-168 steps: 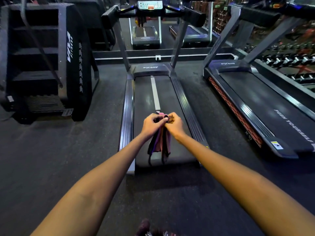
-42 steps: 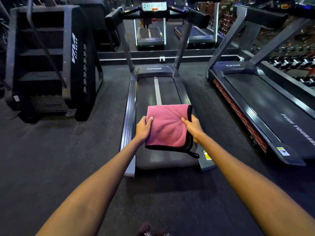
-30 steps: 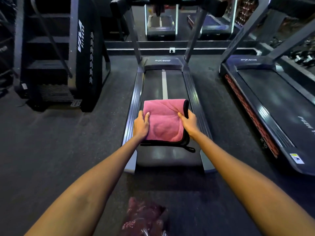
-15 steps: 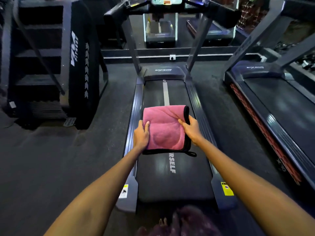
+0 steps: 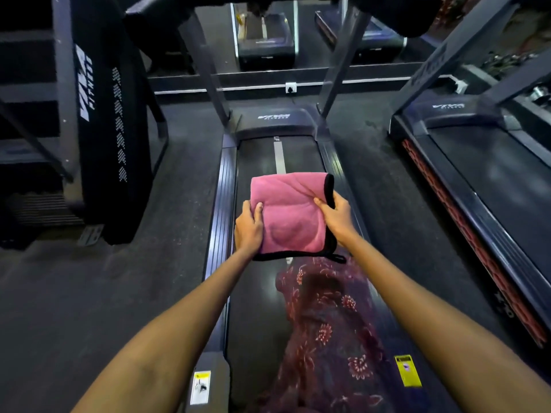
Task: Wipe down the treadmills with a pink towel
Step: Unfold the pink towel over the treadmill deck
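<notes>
A folded pink towel with a black hem is held flat in front of me, above the belt of the middle treadmill. My left hand grips its left edge, thumb on top. My right hand pinches its right edge near the black hem. A small hanging loop dangles from the towel's lower right corner. A leg in dark red flowered cloth stands on the belt below the towel.
A second treadmill lies to the right, with a red-patterned side rail. A black stair machine stands on the left. The middle treadmill's grey uprights rise ahead, with a mirror and wall socket behind.
I have stepped forward onto the middle treadmill's belt, so its rear end now lies under me. Both hands keep the same hold on the flat folded towel.
</notes>
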{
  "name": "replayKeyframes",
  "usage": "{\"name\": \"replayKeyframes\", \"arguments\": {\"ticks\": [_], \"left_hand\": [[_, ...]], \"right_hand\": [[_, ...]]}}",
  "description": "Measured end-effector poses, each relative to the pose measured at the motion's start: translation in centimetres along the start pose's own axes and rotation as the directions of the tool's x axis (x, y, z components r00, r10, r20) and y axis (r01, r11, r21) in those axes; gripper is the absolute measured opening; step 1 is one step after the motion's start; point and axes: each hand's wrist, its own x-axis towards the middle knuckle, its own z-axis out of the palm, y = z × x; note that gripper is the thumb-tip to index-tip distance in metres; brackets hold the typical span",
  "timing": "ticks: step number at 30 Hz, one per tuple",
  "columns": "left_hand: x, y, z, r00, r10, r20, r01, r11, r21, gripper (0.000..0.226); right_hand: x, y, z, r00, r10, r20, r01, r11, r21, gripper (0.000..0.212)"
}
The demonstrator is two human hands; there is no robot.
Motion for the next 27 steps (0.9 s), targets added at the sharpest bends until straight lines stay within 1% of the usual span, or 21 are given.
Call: {"name": "replayKeyframes", "arguments": {"ticks": [3, 7, 11, 16, 21, 24, 27], "left_hand": [[5.7, 2.2, 1.3, 1.000, 0.019, 0.018, -0.019, 1.000, 0.005, 0.024], [12.7, 7.6, 0.7, 0.999, -0.012, 0.037, 0.010, 0.999, 0.053, 0.024], [18.3, 14.6, -1.5, 0.998, -0.047, 0.047, 0.043, 0.995, 0.087, 0.027], [22.6, 21.5, -6.2, 0.998, -0.066, -0.007, 0.066, 0.993, 0.095, 0.029], [28.1, 24.6, -10.0, 0.998, -0.054, -0.041, 0.058, 0.992, 0.112, 0.030], [31.6, 24.9, -10.5, 0.998, -0.045, -0.045, 0.050, 0.992, 0.113, 0.028], [35.1, 24.7, -9.6, 1.000, -0.008, -0.023, 0.010, 0.996, 0.088, 0.027]], "right_hand": [[5.7, -1.2, 0.3, 0.999, 0.035, -0.012, -0.034, 0.997, 0.075, 0.032], [11.8, -6.3, -0.1, 0.991, 0.132, 0.006, -0.131, 0.980, 0.147, 0.027], [18.0, -13.0, -0.9, 0.991, 0.129, 0.041, -0.133, 0.980, 0.151, 0.023], [22.4, -21.0, -0.3, 0.989, 0.102, 0.104, -0.116, 0.983, 0.144, 0.026], [26.7, -26.9, 2.1, 0.990, 0.038, 0.139, -0.062, 0.983, 0.172, 0.028], [29.5, -28.1, 3.6, 0.991, 0.020, 0.131, -0.043, 0.983, 0.179, 0.028], [32.1, -28.1, 4.2, 0.995, 0.046, 0.086, -0.061, 0.982, 0.178, 0.026]]}}
